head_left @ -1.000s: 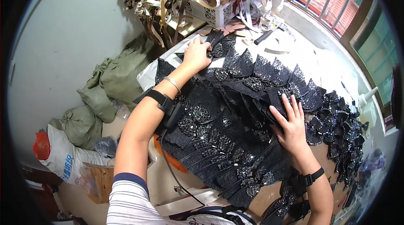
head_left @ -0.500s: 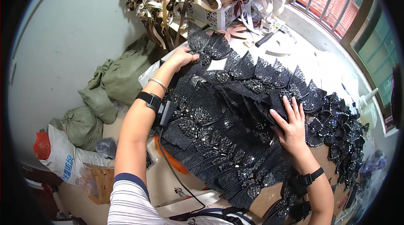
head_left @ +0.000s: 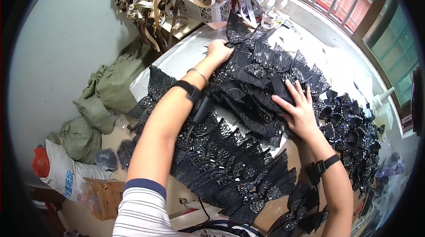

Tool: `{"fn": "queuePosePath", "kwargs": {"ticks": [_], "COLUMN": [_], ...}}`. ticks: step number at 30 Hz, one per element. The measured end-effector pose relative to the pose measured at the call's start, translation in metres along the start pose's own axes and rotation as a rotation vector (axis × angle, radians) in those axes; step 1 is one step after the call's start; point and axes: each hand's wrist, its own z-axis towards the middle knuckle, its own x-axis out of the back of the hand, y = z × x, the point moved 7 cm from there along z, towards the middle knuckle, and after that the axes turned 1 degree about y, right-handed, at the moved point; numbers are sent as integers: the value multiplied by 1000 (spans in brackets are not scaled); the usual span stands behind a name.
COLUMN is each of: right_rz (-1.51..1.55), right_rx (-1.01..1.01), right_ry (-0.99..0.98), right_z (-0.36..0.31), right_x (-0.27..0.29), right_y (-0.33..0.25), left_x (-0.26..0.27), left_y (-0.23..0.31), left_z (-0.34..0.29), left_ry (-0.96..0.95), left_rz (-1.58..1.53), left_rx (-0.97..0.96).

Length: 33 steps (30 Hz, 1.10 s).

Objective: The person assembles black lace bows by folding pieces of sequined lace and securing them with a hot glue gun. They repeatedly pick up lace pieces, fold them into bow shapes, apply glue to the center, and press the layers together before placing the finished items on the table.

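Note:
A pile of black lace strips (head_left: 248, 117), with leaf-shaped points and clusters of shiny dark beads, covers the middle of the white table. My left hand (head_left: 220, 52) is closed on the far left edge of the upper black beaded lace piece (head_left: 241, 62); its fingertips are partly hidden under the lace. On the right of that piece my right hand (head_left: 301, 113) lies with its fingers spread, pressing on the lace and holding nothing. Below, the lower black lace (head_left: 230, 170) fans out in overlapping rows toward my body, partly behind my left forearm.
More black beaded pieces (head_left: 349, 135) heap at the right. A white plastic crate (head_left: 208, 12) overflows with brown and cream strips at the back. Green sacks (head_left: 117, 84) line the left wall, near a cardboard box (head_left: 106, 199). A white bottle (head_left: 386, 116) stands by the barred window.
My left hand has moved right and farther away, drawing the upper lace over, so white table now shows at its left. The right hand stays on the lace. The whole view has shifted slightly.

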Motion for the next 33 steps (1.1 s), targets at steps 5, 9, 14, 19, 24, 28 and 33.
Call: {"fn": "queuePosePath", "kwargs": {"ticks": [5,9,14,19,24,28,33], "right_rz": [-20,-18,87,1812,2026,2576,2813], "right_rx": [-69,-90,-182,-748,-890,-994,-1103], "right_ry": [-47,-204,-72,-47,183,322,574], "right_z": [25,30,16,-45,-141,-207,-309], "right_x": [-6,-3,62,122,136,134,118], "right_y": [37,40,14,-87,-114,-152,-200], "left_x": [52,99,144,134,109,99,84], "left_y": [23,31,112,152,183,204,239], "left_z": [7,-18,-171,-304,-417,-474,-533], "left_ry": [366,-45,-327,-649,-956,-869,-601], "left_rz": [115,-758,-739,-516,-750,-699,-528], "left_rx": [-96,-111,-255,-267,-561,-771,-1025]}}
